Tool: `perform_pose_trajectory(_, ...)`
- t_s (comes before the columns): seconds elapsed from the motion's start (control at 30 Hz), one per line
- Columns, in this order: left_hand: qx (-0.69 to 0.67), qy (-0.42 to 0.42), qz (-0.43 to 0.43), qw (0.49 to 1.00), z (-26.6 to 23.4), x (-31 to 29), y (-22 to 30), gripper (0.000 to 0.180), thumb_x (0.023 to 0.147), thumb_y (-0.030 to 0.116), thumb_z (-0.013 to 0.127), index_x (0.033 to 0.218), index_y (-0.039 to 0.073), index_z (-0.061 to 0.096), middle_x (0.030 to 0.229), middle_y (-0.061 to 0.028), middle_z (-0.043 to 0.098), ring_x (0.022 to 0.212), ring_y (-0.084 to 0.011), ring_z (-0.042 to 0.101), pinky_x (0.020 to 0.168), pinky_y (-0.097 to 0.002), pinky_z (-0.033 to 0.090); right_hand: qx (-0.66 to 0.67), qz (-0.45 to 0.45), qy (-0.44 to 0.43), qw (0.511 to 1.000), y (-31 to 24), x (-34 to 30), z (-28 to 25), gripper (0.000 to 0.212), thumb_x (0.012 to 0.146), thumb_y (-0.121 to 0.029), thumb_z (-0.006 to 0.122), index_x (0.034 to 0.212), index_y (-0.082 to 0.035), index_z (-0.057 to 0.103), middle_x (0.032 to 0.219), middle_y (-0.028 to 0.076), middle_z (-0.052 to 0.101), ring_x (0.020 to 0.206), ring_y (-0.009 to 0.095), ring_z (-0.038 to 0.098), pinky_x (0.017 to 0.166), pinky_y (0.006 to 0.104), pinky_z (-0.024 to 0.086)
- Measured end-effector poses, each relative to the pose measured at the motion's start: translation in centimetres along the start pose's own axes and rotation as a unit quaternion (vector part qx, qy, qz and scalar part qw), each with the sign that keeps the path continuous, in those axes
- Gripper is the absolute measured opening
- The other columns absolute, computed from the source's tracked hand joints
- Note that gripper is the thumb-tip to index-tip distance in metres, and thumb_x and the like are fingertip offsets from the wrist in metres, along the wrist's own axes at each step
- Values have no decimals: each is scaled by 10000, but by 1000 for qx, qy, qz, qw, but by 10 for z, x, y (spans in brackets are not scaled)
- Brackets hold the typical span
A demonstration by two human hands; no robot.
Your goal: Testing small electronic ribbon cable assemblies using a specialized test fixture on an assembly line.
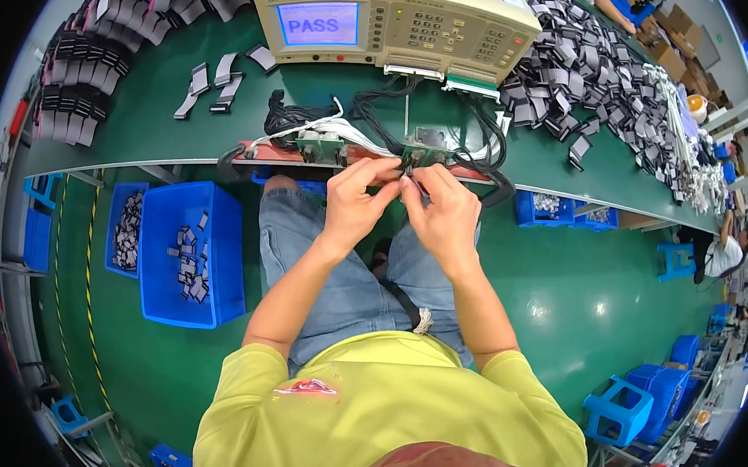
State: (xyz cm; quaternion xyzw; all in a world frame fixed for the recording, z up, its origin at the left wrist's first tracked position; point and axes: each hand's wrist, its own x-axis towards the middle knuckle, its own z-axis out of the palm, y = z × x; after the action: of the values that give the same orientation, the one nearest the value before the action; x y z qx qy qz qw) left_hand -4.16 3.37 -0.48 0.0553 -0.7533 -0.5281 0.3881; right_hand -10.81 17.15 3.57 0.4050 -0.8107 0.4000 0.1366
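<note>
Side by side at the front edge of the green table, my left hand [358, 200] and my right hand [445, 216] meet with thumbs and fingertips pinched together. What lies between them is small, dark and mostly hidden by the fingers. Just beyond the fingertips stands a green circuit board [426, 155] with connectors, fixed on a red bar [272, 153]. A second green board [320, 150] sits left of it. Black cables [373, 114] and white wires [339, 126] run from the boards toward a beige tester [395, 25] with a lit screen.
Several short grey ribbon cables [226, 70] lie left of the tester. Bundled ribbon cables [79, 87] fill the far left; a loose heap [564, 65] covers the right. Below the table stand a blue bin [235, 263] with ribbon cables and a small blue box [525, 210]. Blue stools [616, 409] are behind right.
</note>
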Motion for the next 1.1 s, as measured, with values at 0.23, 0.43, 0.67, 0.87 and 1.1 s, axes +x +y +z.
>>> perform_pose_trajectory(0.23,17,1,-1,1000,-1,-2,-10,219,828,-44,812,1036,-27,747,965,-115,747,824,-207,752,741,-304,609,-52,32,-7,998,-2,3,7,111,942,-176,736,952,-72,697,847,84,655,674,332,670,574,430,501)
perform_pose_trajectory(0.43,19,2,4,1000,1,0,-13,236,821,-43,812,1048,-10,756,973,-114,745,846,-223,747,746,-311,600,-72,22,-1,997,-3,3,7,105,948,-180,733,963,-81,701,847,75,651,676,331,668,576,429,509)
perform_pose_trajectory(0.67,30,-1,7,1000,1,2,-9,229,829,-48,809,1050,-15,763,984,-110,751,847,-203,746,743,-298,599,-71,7,6,997,1,5,7,125,970,-194,705,896,-106,655,818,63,600,627,331,645,527,453,483)
perform_pose_trajectory(0.87,31,19,4,999,5,1,-15,214,815,-43,811,1017,-7,751,968,-125,742,866,-255,745,740,-330,593,-44,31,39,998,-3,6,10,141,899,-142,793,930,-66,677,813,89,666,671,335,664,587,421,507)
perform_pose_trajectory(1.1,54,63,22,996,12,4,-6,143,835,14,790,957,4,716,922,-134,717,831,-316,728,715,-383,580,-46,16,92,995,0,8,20,205,879,-126,807,897,-70,611,810,89,659,700,336,676,603,440,523)
